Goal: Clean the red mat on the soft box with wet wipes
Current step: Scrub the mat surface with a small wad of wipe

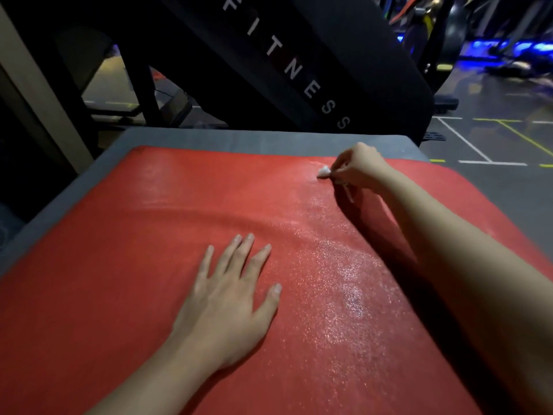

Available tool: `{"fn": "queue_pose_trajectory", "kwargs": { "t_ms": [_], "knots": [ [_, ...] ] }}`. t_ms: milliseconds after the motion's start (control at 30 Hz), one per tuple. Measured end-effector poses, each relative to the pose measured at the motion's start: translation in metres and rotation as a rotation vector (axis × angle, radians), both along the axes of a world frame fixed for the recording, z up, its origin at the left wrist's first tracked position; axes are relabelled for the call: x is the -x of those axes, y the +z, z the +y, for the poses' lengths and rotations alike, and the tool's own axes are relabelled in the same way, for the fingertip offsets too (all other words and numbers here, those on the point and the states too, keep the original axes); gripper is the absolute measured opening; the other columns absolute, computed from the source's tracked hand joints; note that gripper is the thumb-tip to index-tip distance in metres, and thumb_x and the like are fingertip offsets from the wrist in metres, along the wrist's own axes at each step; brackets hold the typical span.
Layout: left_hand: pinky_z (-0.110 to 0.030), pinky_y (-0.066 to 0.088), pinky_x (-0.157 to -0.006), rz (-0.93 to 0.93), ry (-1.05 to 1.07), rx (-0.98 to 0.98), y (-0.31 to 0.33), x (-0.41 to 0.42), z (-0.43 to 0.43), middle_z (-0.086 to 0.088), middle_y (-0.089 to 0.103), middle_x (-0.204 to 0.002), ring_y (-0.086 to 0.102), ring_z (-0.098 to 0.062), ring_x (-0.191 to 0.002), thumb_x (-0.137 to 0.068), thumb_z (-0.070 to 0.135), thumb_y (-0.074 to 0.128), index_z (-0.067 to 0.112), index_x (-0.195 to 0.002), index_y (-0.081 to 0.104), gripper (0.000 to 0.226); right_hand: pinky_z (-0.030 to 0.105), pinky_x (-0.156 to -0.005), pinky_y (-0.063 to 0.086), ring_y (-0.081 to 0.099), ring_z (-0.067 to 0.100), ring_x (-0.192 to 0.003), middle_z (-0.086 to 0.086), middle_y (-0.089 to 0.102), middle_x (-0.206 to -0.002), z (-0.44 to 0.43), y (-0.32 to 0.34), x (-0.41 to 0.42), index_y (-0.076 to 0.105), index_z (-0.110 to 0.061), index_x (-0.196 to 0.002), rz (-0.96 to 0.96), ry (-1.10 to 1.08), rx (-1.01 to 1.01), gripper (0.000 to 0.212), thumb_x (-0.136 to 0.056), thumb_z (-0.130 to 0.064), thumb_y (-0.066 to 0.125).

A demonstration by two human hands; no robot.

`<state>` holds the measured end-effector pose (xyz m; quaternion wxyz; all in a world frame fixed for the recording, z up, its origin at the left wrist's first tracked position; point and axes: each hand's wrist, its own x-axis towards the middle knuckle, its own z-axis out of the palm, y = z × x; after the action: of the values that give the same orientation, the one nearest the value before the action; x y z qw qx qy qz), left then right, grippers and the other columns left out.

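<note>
Right hand [357, 166] grip pinching wet wipe [324, 172] | left hand [230, 298] flat, released, on red mat [209, 199] | black fitness machine [299, 70] behind

free: left and near-left of red mat [134, 235] bare | blocked: left hand [227, 298] flat at mat centre; right hand [356, 167], pinching wet wipe [324, 172], and its forearm cross the right side | beyond far edge: black machine frame [299, 70] close behind soft box [239, 139]

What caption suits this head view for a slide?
Right hand wipes the red mat's far side with a wet wipe; left hand rests flat.
</note>
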<state>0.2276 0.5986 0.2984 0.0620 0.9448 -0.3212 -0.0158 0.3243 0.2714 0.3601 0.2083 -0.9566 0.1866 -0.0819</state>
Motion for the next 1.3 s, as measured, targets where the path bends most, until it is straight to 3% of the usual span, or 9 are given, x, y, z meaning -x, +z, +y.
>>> {"fn": "queue_pose_trajectory", "kwargs": {
  "t_ms": [100,267,367,533,733,833,967,1200,1300],
  "knots": [
    [-0.045,-0.009,-0.126,0.012,-0.004,0.003,0.001,-0.001,-0.002,0.012,-0.015,-0.169,-0.027,-0.003,-0.150,-0.088,0.067,-0.006,0.039,-0.161,-0.005,0.079,0.024,-0.059,0.040,0.060,0.011,-0.065,0.000,0.072,-0.072,-0.009,0.010,0.008,0.075,-0.022,-0.077,0.131,0.092,-0.017,0.025,-0.074,-0.046,0.080],
    [-0.043,-0.009,-0.126,-0.002,0.007,-0.006,0.000,-0.002,-0.003,0.013,-0.013,-0.169,-0.027,-0.001,-0.150,-0.088,0.068,-0.004,0.040,-0.161,-0.002,0.079,0.030,-0.070,0.045,0.065,0.030,-0.088,0.015,0.070,-0.088,-0.011,-0.005,-0.041,0.074,-0.005,-0.087,-0.015,0.027,0.121,0.035,-0.084,-0.040,0.075],
    [-0.043,-0.009,-0.126,0.001,0.005,0.005,-0.001,-0.003,-0.003,0.014,-0.011,-0.169,-0.026,0.000,-0.150,-0.088,0.069,-0.003,0.040,-0.161,0.001,0.079,0.027,-0.067,0.038,0.065,0.031,-0.084,0.012,0.063,-0.079,-0.028,-0.017,-0.061,0.074,-0.004,-0.084,-0.103,-0.001,0.136,0.027,-0.085,-0.032,0.074],
    [-0.044,-0.006,-0.127,-0.002,0.002,0.024,-0.001,-0.004,-0.003,0.012,-0.006,-0.170,-0.020,-0.003,-0.152,-0.089,0.068,0.001,0.039,-0.161,0.005,0.079,0.031,-0.077,0.045,0.063,0.033,-0.094,0.016,0.069,-0.092,-0.044,-0.013,-0.048,0.074,-0.004,-0.094,-0.026,-0.005,0.133,0.030,-0.090,-0.033,0.068],
    [-0.045,-0.007,-0.127,0.012,0.009,0.038,0.000,-0.002,-0.004,0.011,-0.008,-0.171,-0.021,-0.004,-0.153,-0.088,0.067,0.000,0.037,-0.162,0.004,0.079,0.024,-0.065,0.046,0.063,0.008,-0.068,-0.007,0.072,-0.075,-0.054,0.016,0.002,0.076,-0.025,-0.087,0.203,0.185,-0.053,0.018,-0.075,-0.037,0.083],
    [-0.044,-0.007,-0.127,0.002,0.006,0.012,0.000,-0.003,-0.003,0.012,-0.011,-0.170,-0.023,-0.003,-0.152,-0.087,0.067,-0.003,0.039,-0.161,0.000,0.079,0.028,-0.067,0.045,0.062,0.016,-0.075,0.002,0.072,-0.083,-0.054,0.002,-0.014,0.076,-0.019,-0.096,0.065,0.101,0.111,0.018,-0.078,-0.017,0.078],
    [-0.044,-0.006,-0.127,-0.001,0.011,0.031,-0.002,-0.004,-0.003,0.011,-0.009,-0.170,-0.022,-0.004,-0.153,-0.088,0.068,-0.001,0.039,-0.161,0.002,0.079,0.032,-0.074,0.050,0.065,0.026,-0.086,0.008,0.072,-0.089,-0.046,-0.021,-0.024,0.076,-0.018,-0.089,-0.106,0.021,0.145,0.014,-0.084,-0.031,0.076],
    [-0.046,-0.005,-0.127,-0.016,0.009,0.052,-0.004,-0.006,-0.004,0.007,-0.002,-0.171,-0.014,-0.007,-0.155,-0.087,0.067,0.000,0.036,-0.161,0.006,0.080,0.025,-0.065,0.038,0.060,0.016,-0.073,-0.003,0.067,-0.081,-0.019,-0.008,0.061,0.076,-0.020,-0.088,-0.050,0.236,0.150,0.011,-0.081,-0.029,0.078],
    [-0.046,-0.005,-0.127,-0.005,0.010,0.063,-0.004,-0.005,-0.004,0.008,-0.001,-0.171,-0.013,-0.007,-0.156,-0.086,0.067,0.000,0.036,-0.162,0.008,0.082,0.009,-0.061,0.037,0.057,0.002,-0.070,-0.010,0.065,-0.083,-0.008,-0.002,0.101,0.076,-0.024,-0.091,0.060,0.362,0.124,0.011,-0.081,-0.019,0.078]
  ]
}}
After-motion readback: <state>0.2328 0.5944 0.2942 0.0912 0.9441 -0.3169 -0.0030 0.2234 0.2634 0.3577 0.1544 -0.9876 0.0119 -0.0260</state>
